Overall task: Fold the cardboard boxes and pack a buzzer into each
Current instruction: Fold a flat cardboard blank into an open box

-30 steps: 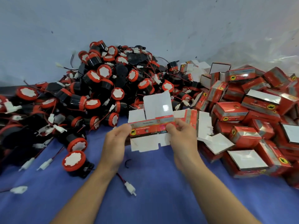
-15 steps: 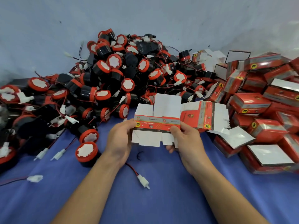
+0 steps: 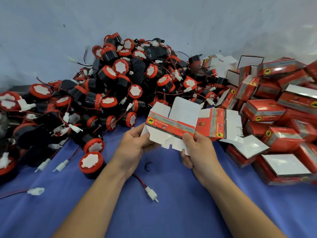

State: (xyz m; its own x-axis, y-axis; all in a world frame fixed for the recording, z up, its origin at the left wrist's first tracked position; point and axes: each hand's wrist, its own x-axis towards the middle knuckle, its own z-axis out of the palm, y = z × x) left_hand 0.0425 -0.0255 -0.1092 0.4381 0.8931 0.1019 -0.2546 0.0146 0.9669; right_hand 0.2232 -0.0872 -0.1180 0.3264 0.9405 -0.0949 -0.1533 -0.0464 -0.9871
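Note:
Both hands hold one red and white cardboard box (image 3: 169, 125) above the blue cloth, half opened, its white flaps sticking up and down. My left hand (image 3: 133, 148) grips its left end with the thumb on a lower flap. My right hand (image 3: 197, 148) pinches its right end, thumb on the red face. A big heap of black and red buzzers (image 3: 120, 86) with red wires and white plugs lies behind and to the left. One buzzer (image 3: 91, 163) sits alone near my left wrist.
Flat unfolded boxes (image 3: 219, 124) lie just right of the held one. A pile of folded red boxes (image 3: 277, 114) fills the right side. A loose white plug (image 3: 151, 194) on a red wire lies on the blue cloth (image 3: 163, 212) between my forearms. A pale wall stands behind.
The box has gone from flat to partly opened, and its left end has tipped up. Both hands have shifted a little lower on it. The camera has moved right and down.

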